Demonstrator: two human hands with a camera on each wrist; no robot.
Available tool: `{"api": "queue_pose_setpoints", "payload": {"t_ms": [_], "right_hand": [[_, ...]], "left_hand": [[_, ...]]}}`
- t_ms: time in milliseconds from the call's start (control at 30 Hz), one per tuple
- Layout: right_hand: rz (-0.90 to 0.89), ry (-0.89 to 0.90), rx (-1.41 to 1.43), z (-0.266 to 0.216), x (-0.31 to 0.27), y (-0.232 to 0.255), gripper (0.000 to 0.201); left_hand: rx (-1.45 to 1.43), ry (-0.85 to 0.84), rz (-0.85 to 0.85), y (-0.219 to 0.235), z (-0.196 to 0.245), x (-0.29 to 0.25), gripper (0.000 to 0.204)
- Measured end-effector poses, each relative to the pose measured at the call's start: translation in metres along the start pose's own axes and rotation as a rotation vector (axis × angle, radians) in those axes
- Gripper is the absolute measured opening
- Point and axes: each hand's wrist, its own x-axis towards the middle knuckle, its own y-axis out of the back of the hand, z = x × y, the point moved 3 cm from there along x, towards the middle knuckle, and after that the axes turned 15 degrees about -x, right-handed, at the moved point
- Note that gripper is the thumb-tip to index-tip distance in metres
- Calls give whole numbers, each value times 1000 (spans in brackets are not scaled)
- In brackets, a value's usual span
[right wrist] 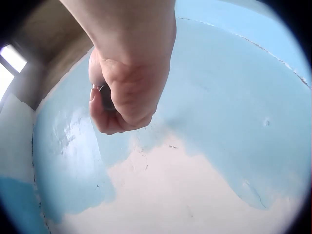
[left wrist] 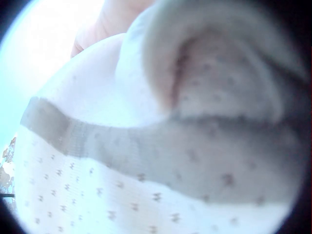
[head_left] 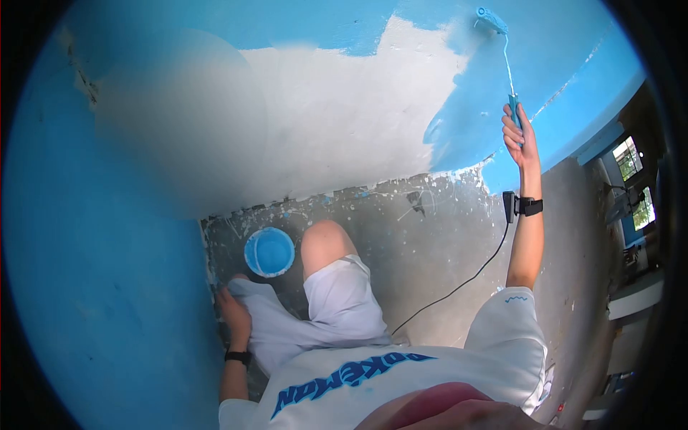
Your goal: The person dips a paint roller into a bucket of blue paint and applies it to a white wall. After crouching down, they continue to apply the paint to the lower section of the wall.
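Observation:
At the upper right of the head view my right hand (head_left: 522,135) grips the handle of a paint roller (head_left: 491,20), its arm stretched out. The roller's blue sleeve is up against the wall (head_left: 351,107), which is part blue, part bare white. In the right wrist view, curled fingers of the right hand (right wrist: 127,97) wrap the dark handle; the sleeve is hidden there. My left hand (head_left: 235,314) rests on the leg of the white shorts (head_left: 276,315), near the left wall. The left wrist view is mostly pale, patterned cloth (left wrist: 122,185).
A bucket of blue paint (head_left: 270,252) stands on the grey, paint-spattered floor (head_left: 416,265) beside the bent knee. Close on the left rises a blue wall (head_left: 107,287). A black cable (head_left: 459,288) runs from the right wrist camera toward the body.

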Motion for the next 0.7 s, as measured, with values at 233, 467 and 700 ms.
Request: {"api": "queue_pose_setpoints", "payload": {"t_ms": [233, 467, 700], "right_hand": [[282, -33, -537, 66, 39, 5, 41], [300, -156, -597, 221, 20, -2, 45], [396, -242, -528, 270, -18, -28, 43]], "left_hand": [[-83, 29, 57, -11, -16, 3, 38], [-59, 8, 56, -2, -15, 0, 36], [-52, 54, 9, -4, -13, 3, 38]]}}
